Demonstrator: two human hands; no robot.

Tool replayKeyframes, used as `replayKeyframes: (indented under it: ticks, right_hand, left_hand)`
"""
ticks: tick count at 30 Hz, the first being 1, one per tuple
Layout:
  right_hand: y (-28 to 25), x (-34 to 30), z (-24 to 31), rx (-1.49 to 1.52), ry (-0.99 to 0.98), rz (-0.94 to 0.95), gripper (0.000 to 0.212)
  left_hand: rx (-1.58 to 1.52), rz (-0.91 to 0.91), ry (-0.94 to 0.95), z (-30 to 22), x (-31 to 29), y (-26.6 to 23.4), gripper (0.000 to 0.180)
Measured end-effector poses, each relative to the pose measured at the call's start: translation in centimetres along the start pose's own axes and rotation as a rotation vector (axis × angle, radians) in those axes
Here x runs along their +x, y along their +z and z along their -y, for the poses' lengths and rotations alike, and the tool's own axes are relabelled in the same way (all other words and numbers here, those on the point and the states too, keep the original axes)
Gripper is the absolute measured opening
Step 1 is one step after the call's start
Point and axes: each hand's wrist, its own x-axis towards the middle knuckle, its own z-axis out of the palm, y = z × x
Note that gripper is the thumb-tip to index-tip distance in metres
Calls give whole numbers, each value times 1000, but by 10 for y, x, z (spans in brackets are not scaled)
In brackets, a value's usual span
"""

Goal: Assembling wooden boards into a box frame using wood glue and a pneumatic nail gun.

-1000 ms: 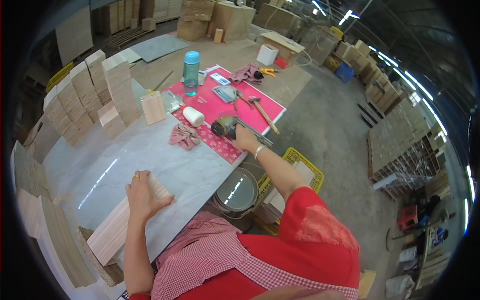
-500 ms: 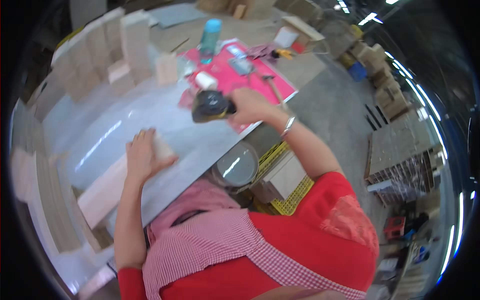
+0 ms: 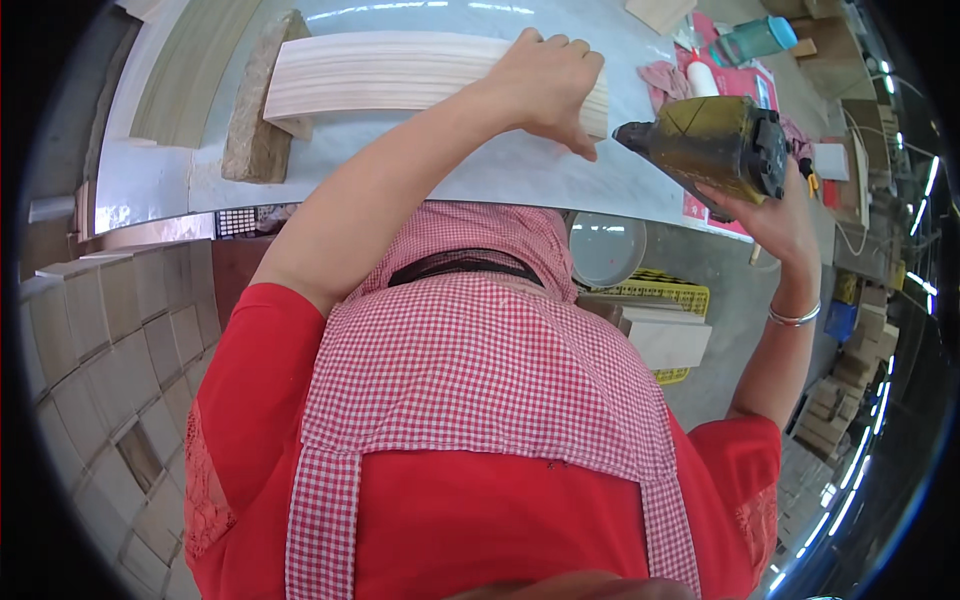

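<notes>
A pale wooden board point(image 3: 385, 75) lies crosswise on the table in front of me. My left hand point(image 3: 548, 88) grips its right end, fingers over the far side and thumb on the near side. At the left, the board's end meets a rough brown wood block point(image 3: 258, 115), and a short pale piece point(image 3: 297, 126) shows beneath it. My right hand point(image 3: 770, 225) is closed round the handle of a yellow-and-black nail gun point(image 3: 718, 145). The tool's dark nose points left, close to the board's right end; whether they touch I cannot tell.
Stacked boards point(image 3: 190, 80) stand at the table's left. Beyond the nail gun are a white bottle point(image 3: 702, 75), a pink cloth point(image 3: 664, 85) and a teal bottle point(image 3: 752, 40). Below the table edge sit a round bucket point(image 3: 607, 250) and a yellow crate point(image 3: 680, 292). Wood blocks point(image 3: 110, 330) fill the lower left.
The view has turned, so the board now lies crosswise. The nail gun has come round to point at the board's end. My left hand stays on that end.
</notes>
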Motion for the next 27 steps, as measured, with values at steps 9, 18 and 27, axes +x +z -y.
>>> replayKeyframes:
  ticks: [9,18,27]
  right_hand:
    - [8,5,-11,-8,38,-14,50]
    - [7,10,-6,-31,69,42,51]
    - [3,21,-11,43,-37,-42,48]
  left_hand:
    - [2,-8,-11,-1,1,4,88]
    - [17,-46,6,2,1,11,78]
    - [113,-142,-66,-3,-6,6,84]
